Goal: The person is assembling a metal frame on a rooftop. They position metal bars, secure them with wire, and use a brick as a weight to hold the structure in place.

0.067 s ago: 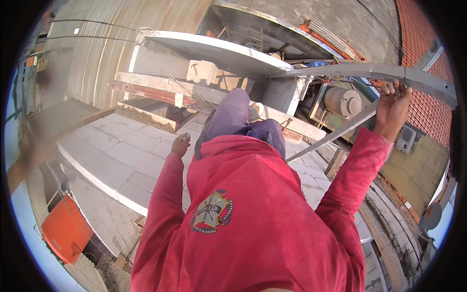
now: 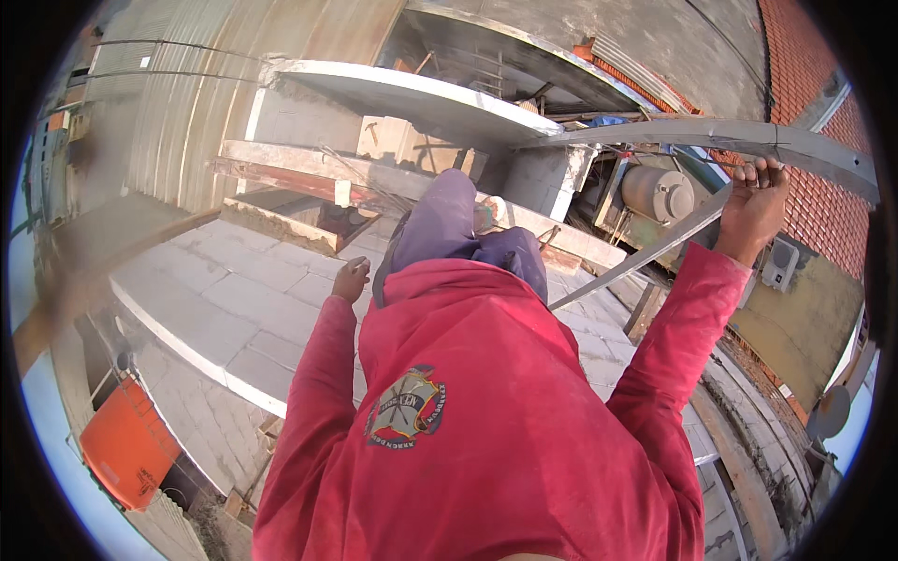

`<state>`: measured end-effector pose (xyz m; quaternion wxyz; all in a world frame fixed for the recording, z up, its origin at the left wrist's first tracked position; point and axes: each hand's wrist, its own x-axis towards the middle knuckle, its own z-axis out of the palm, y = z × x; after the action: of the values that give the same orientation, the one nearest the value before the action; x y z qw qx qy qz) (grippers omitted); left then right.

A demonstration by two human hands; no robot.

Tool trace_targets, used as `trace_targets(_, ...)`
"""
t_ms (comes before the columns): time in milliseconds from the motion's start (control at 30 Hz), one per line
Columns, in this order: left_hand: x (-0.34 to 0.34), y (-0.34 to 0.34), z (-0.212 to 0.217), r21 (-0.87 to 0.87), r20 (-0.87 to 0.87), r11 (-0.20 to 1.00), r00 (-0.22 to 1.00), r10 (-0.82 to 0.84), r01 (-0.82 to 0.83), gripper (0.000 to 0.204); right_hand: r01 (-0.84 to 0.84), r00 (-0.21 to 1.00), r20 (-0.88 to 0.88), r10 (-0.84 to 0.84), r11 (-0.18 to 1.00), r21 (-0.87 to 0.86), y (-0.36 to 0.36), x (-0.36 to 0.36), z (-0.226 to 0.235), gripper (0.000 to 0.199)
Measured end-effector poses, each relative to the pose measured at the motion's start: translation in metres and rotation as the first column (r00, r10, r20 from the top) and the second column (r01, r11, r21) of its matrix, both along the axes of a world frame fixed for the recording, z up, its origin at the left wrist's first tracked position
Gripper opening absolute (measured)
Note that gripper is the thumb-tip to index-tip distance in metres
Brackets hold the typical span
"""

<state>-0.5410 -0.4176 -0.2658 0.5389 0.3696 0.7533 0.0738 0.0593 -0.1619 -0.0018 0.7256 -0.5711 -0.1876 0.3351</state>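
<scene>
My right hand (image 2: 751,210) is raised at the right, just below a long grey metal beam (image 2: 673,133). Its fingers are curled together near a thin wire (image 2: 775,148) looped around the beam. Whether they grip the wire or some other small thing is hard to make out. A slanted metal bar (image 2: 645,254) runs down to the left from beside this hand. Low at my left side, my left hand (image 2: 351,280) hangs over the grey block surface (image 2: 253,290) with curled fingers. Something small and pale may sit at its fingertips, too small to name.
Ahead lie wooden planks (image 2: 290,159), a framed opening (image 2: 323,217) and a hammer (image 2: 372,133) on pale blocks. Beyond the beam stand a metal water tank (image 2: 658,194) and a red tiled roof (image 2: 800,56). An orange tank (image 2: 129,444) is far down left, past the block edge.
My right hand has shifted very slightly beneath the beam, its fingers drawn a little closer together. My left hand has barely moved.
</scene>
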Motion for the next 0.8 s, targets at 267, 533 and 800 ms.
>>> trace_targets(267, 0.019, 0.059, -0.005, 0.049, 0.037, 0.999, 0.999, 0.018, -0.020, 0.046, 0.308, 0.348, 0.937, -0.028, 0.947, -0.086, 0.013, 0.000, -0.015, 0.064)
trace_targets(533, -0.024, 0.090, -0.018, 0.190, 0.134, 0.967, 0.980, 0.144, -0.168, 0.052, 0.376, -0.061, 0.991, -0.121, 0.916, 0.135, 0.028, 0.014, -0.010, 0.050)
trace_targets(800, -0.013, 0.078, -0.013, 0.059, 0.066, 0.992, 0.992, 0.108, -0.112, 0.046, 0.225, 0.142, 0.961, -0.238, 0.953, 0.203, 0.029, -0.010, 0.003, 0.041)
